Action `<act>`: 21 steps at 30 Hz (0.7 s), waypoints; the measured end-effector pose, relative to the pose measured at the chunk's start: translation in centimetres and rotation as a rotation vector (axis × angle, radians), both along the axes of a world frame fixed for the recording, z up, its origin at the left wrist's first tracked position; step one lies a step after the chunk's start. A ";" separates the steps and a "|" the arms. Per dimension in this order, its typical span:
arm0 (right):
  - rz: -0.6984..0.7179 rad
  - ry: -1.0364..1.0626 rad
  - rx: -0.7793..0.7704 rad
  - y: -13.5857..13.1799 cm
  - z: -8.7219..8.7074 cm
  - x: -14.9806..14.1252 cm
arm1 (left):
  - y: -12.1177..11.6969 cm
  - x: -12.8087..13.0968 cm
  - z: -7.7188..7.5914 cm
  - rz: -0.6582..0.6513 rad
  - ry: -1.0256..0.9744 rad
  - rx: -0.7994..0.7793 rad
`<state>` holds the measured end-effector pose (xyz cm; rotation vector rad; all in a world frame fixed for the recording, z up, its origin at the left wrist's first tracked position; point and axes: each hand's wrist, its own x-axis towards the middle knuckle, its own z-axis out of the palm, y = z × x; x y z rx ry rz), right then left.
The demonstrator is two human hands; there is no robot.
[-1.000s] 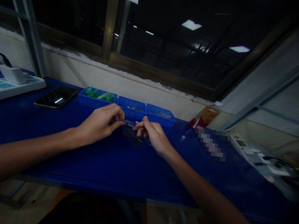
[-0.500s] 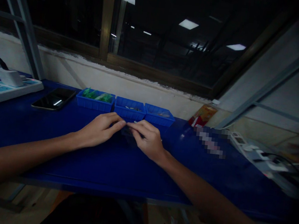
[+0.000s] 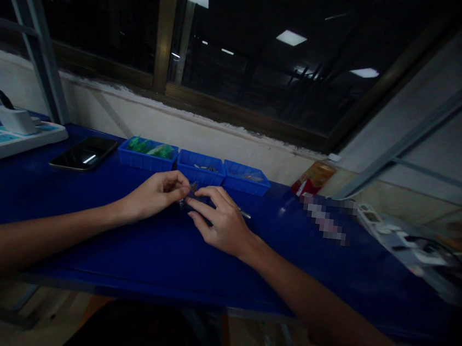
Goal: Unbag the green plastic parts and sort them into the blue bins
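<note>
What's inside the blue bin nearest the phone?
Crumpled green material lies in the blue bin. It and the bin's front hide the bottom, so anything beneath can't be seen.

Clear plastic piece (image 3: 182,205) between fingers (image 3: 179,192)

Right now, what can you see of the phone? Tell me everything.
The phone lies flat, face up, on the table, set aslant between the power strip and the left tray. It has rounded corners, a thin paler edge and a glossy, glass-like black front, dark but for a bright reflection. Only the table visibly touches it.
</note>
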<state>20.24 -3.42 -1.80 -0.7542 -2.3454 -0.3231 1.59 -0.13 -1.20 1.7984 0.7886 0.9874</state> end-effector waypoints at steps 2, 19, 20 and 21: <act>-0.018 0.032 -0.092 0.1 0.0 -0.1 | -0.2 -0.2 0.1 0.042 0.140 0.287; -0.069 0.108 -0.191 1.9 -0.8 0.9 | -0.5 -0.2 -0.2 -0.034 0.493 0.613; -0.072 0.122 -0.168 2.0 -0.9 1.0 | -0.5 -0.1 -0.1 -0.030 0.451 0.503; -0.070 0.128 -0.143 2.0 -0.9 1.0 | -0.5 0.0 -0.1 -0.025 0.402 0.358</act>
